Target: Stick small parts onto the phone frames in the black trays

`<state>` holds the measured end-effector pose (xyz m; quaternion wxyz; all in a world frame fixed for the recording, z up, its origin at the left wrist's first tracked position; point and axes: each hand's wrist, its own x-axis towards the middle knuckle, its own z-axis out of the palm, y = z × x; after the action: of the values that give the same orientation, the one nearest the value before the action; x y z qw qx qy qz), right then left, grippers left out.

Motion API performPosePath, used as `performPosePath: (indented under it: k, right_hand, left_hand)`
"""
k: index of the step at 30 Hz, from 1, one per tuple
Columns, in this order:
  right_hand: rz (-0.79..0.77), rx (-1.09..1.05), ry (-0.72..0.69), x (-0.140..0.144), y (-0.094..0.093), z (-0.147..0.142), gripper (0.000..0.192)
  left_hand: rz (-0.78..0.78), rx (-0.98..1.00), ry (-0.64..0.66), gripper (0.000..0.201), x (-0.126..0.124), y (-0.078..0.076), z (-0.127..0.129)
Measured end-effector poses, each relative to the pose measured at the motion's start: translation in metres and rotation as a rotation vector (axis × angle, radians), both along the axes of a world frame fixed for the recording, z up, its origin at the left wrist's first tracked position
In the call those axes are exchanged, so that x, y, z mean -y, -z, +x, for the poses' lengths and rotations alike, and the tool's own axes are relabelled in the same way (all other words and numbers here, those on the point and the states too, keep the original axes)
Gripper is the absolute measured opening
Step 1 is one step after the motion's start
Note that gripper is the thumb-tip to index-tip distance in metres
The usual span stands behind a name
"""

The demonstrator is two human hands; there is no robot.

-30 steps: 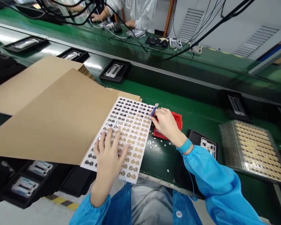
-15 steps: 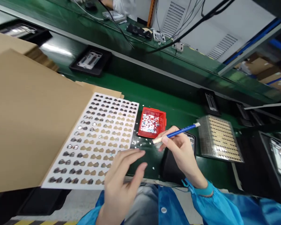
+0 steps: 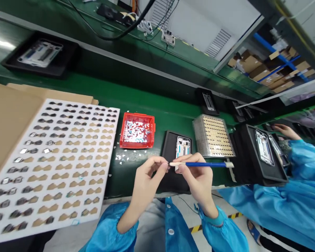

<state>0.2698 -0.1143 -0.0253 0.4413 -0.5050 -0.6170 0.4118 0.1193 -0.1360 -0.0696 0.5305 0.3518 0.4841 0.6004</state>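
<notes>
My right hand [image 3: 198, 176] grips a blue-handled tool [image 3: 204, 164] held level, its pale tip pointing left. My left hand [image 3: 147, 175] pinches at that tip with thumb and forefinger; anything between them is too small to see. Both hands hover over a black tray [image 3: 170, 147] that holds a phone frame [image 3: 183, 147]. To the left lies a white sheet [image 3: 55, 157] of small die-cut parts, many of its cells bare. A red bin [image 3: 126, 134] of peeled scraps stands between the sheet and the black tray.
A clear stack of trays with gold parts [image 3: 212, 136] sits right of the phone frame. A larger black tray [image 3: 259, 154] is beside it, with a co-worker's blue sleeve [image 3: 299, 196] at far right. Brown cardboard [image 3: 5, 115] lies at left. More black trays [image 3: 39, 54] ride the belt behind.
My view has swung right. My right hand carried the tool from the sheet's edge to above the phone frame tray. My left hand left the sheet and came to the tool's tip.
</notes>
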Motion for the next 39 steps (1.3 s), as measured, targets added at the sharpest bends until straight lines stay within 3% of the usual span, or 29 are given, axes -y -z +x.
performPosePath:
  k: [3, 8, 11, 14, 17, 33, 39]
  right_hand:
    - [-0.097, -0.068, 0.035, -0.018, 0.007, 0.024, 0.037]
    - [-0.033, 0.122, 0.303, -0.065, 0.027, 0.070, 0.047]
    - [-0.005, 0.341, 0.284, -0.084, 0.036, 0.082, 0.045]
    - [-0.004, 0.521, 0.247, -0.095, 0.043, 0.081, 0.028]
    - [-0.029, 0.618, 0.249, -0.100, 0.049, 0.077, 0.017]
    - [0.042, 0.774, 0.268, -0.107, 0.061, 0.077, 0.015]
    - [0.095, 1.019, 0.184, -0.102, 0.062, 0.075, 0.012]
  left_hand:
    - [0.048, -0.050, -0.012, 0.030, -0.006, 0.001, -0.002]
    - [0.182, -0.400, -0.349, 0.011, -0.032, 0.011, -0.029]
    - [0.238, -0.690, -0.449, 0.008, -0.050, 0.023, -0.038]
    - [0.308, -0.858, -0.473, 0.016, -0.058, 0.032, -0.037]
    - [0.358, -0.883, -0.486, 0.025, -0.058, 0.037, -0.032]
    - [0.358, -0.905, -0.471, 0.023, -0.054, 0.039, -0.026]
    - [0.332, -0.905, -0.452, 0.022, -0.055, 0.037, -0.026]
